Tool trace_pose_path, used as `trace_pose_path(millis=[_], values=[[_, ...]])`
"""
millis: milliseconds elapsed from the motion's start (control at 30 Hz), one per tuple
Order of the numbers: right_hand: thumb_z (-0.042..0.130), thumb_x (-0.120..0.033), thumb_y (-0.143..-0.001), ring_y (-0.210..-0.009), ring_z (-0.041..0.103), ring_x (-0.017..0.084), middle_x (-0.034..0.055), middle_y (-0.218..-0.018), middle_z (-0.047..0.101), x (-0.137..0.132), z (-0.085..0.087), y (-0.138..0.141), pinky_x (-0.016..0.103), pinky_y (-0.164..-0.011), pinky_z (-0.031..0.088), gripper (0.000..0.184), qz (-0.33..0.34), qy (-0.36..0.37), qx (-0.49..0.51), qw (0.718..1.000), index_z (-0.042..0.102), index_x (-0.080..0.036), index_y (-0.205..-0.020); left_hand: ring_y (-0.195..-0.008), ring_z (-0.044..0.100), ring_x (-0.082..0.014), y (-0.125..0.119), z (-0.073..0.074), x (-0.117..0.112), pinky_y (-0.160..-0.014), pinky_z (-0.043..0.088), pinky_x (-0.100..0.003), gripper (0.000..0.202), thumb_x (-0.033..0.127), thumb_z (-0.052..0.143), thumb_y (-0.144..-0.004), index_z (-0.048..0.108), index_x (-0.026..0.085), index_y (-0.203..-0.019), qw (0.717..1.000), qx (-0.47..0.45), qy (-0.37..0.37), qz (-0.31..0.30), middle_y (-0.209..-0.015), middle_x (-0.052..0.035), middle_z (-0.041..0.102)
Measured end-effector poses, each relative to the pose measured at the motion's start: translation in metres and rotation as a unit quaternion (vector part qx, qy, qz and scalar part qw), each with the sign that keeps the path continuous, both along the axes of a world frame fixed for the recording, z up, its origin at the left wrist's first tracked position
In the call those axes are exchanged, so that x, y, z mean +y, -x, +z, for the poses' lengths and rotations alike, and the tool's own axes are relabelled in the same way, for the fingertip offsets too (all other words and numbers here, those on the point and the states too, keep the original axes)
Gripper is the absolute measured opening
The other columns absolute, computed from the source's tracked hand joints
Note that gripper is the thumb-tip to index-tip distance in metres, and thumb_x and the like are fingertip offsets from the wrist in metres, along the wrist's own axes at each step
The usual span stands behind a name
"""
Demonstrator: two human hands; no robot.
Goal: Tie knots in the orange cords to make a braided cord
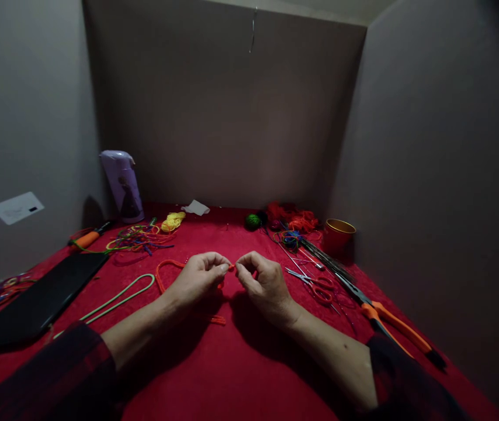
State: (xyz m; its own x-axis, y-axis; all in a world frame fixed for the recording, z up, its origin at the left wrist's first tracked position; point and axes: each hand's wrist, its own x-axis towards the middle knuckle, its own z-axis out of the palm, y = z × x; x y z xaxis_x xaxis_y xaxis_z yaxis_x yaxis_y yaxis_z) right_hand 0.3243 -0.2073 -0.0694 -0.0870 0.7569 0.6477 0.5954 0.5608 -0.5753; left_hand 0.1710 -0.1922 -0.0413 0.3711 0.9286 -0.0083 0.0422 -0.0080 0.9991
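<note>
An orange-red cord [159,273] curves in a loop to the left of my left hand [201,278], and one end of it lies on the cloth below that hand. Thumb and forefinger of the left hand are pinched on the cord, with a short bit of it showing at the fingertips. My right hand [269,286] is closed in a pinch at the other side of this bit, almost touching the left fingertips. The hands hide much of the cord between them.
Red-handled scissors [319,289] and orange-handled pliers [385,316] lie on the right, near a red cup [339,234]. To the left are a pale green wire loop [144,279], a black tablet-like slab [43,298], tangled threads [138,237] and a purple bottle [122,187].
</note>
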Motion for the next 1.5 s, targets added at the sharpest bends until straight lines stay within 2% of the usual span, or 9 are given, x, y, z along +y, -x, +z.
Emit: trace_pose_path(millis=[133, 367, 533, 833, 1000, 1167, 1267, 1400, 1500], values=[[0.05, -0.016, -0.081, -0.059, 0.053, 0.011, 0.0009, -0.067, 0.062, 0.0, 0.0, 0.0, 0.022, -0.058, 0.039, 0.01, 0.002, 0.005, 0.003, 1.0, 0.057, -0.017, -0.074, -0.039, 0.03, -0.0026, 0.001, -0.003, 0.002, -0.039, 0.021, -0.016, 0.029, 0.039, 0.063, -0.066, 0.052, 0.013, -0.073, 1.0, 0.009, -0.009, 0.002, -0.05, 0.0075, 0.04], [0.051, -0.017, -0.08, -0.057, 0.053, 0.011, 0.0003, -0.065, 0.061, 0.0, -0.001, 0.001, 0.022, -0.057, 0.038, 0.01, 0.005, 0.011, 0.009, 1.0, 0.056, -0.018, -0.071, -0.046, 0.041, -0.0054, 0.0, -0.007, 0.005, -0.042, 0.03, -0.017, 0.03, 0.038, 0.068, -0.062, 0.056, 0.012, -0.071, 0.997, 0.054, -0.051, 0.023, -0.057, 0.0031, 0.05], [0.051, -0.016, -0.08, -0.058, 0.053, 0.012, 0.0005, -0.066, 0.062, 0.0, -0.001, 0.001, 0.022, -0.058, 0.039, 0.01, 0.009, 0.016, 0.015, 1.0, 0.056, -0.018, -0.071, -0.046, 0.04, -0.0053, 0.0, -0.005, 0.005, -0.042, 0.029, -0.017, 0.025, 0.035, 0.065, -0.064, 0.058, 0.011, -0.069, 0.996, 0.069, -0.051, 0.022, -0.054, 0.0033, 0.049], [0.049, -0.018, -0.082, -0.059, 0.055, 0.012, 0.001, -0.068, 0.062, 0.001, -0.001, 0.0, 0.022, -0.057, 0.039, 0.011, 0.017, 0.019, 0.017, 1.0, 0.056, -0.017, -0.074, -0.043, 0.038, -0.0052, 0.0, -0.005, 0.006, -0.042, 0.027, -0.018, 0.021, 0.028, 0.066, -0.057, 0.056, 0.012, -0.067, 0.996, 0.065, -0.043, 0.035, -0.05, 0.0052, 0.047], [0.05, -0.017, -0.081, -0.059, 0.054, 0.012, 0.0014, -0.068, 0.062, 0.001, -0.001, 0.001, 0.022, -0.057, 0.039, 0.01, 0.018, 0.023, 0.03, 0.999, 0.056, -0.017, -0.073, -0.043, 0.038, -0.0051, 0.0, -0.004, 0.006, -0.042, 0.028, -0.018, 0.017, 0.026, 0.064, -0.06, 0.057, 0.012, -0.066, 0.995, 0.072, -0.054, 0.039, -0.05, 0.005, 0.047], [0.048, -0.023, -0.085, -0.056, 0.054, 0.011, 0.0012, -0.065, 0.061, 0.002, 0.0, 0.001, 0.021, -0.054, 0.04, 0.015, 0.033, 0.06, 0.072, 0.995, 0.057, -0.016, -0.074, -0.051, 0.045, -0.0081, 0.001, -0.011, 0.008, -0.049, 0.036, -0.02, 0.014, 0.026, 0.059, -0.067, 0.057, 0.013, -0.07, 0.988, 0.088, -0.125, 0.038, -0.059, 0.0014, 0.054], [0.041, -0.035, -0.09, -0.051, 0.054, 0.01, 0.0013, -0.063, 0.061, 0.002, -0.001, 0.001, 0.021, -0.052, 0.041, 0.029, 0.056, 0.116, 0.117, 0.985, 0.059, -0.016, -0.08, -0.055, 0.049, -0.0099, 0.005, -0.015, 0.007, -0.053, 0.037, -0.022, 0.011, 0.023, 0.052, -0.075, 0.058, 0.014, -0.074, 0.953, 0.164, -0.249, 0.047, -0.062, 0.0003, 0.056], [0.033, -0.052, -0.089, -0.038, 0.048, 0.009, 0.0006, -0.048, 0.055, 0.004, -0.003, 0.002, 0.019, -0.039, 0.035, 0.05, 0.121, 0.241, 0.162, 0.949, 0.06, -0.014, -0.071, -0.059, 0.051, -0.0109, 0.009, -0.012, 0.001, -0.058, 0.036, -0.023, 0.013, 0.019, 0.049, -0.08, 0.06, 0.016, -0.074, 0.854, 0.303, -0.418, 0.059, -0.066, -0.0012, 0.06], [0.037, -0.057, -0.086, -0.035, 0.046, 0.008, 0.0023, -0.054, 0.058, 0.004, -0.002, 0.004, 0.018, -0.032, 0.03, 0.052, 0.158, 0.303, 0.24, 0.909, 0.057, -0.013, -0.068, -0.06, 0.053, -0.0116, 0.011, -0.009, -0.001, -0.056, 0.034, -0.023, 0.019, 0.02, 0.045, -0.084, 0.06, 0.016, -0.073, 0.788, 0.369, -0.488, 0.065, -0.067, -0.0024, 0.06]])
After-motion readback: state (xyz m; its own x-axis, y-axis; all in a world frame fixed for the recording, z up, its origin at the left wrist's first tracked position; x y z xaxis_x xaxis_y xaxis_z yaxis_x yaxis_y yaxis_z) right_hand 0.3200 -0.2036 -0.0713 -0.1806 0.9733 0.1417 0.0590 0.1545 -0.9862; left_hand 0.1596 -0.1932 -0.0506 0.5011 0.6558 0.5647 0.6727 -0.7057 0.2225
